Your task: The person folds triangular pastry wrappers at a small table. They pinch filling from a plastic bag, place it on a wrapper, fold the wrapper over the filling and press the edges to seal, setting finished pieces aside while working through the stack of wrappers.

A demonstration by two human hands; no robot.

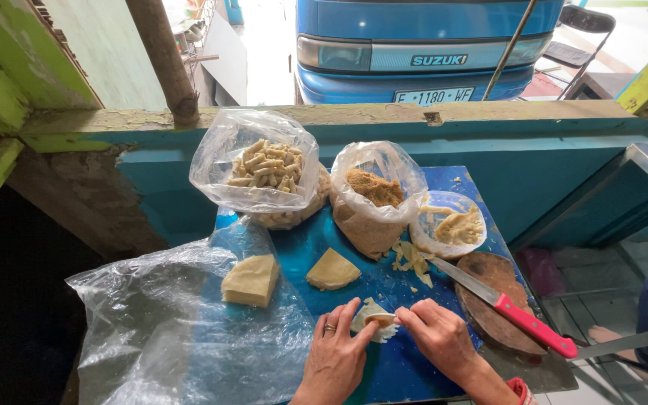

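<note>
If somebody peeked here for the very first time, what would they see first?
Probably the two hands, left hand and right hand, pinching a small pale dough wrapper over the blue table. Next, the red-handled knife lying on a round wooden board to the right, and behind, three open plastic bags of food.

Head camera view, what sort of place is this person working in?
Probably a roadside food-prep stall, open to the street. A blue table holds clear bags of rolled snacks and crumbs, a red-handled knife rests on a wooden board, and a blue van is parked just beyond the ledge.
</note>
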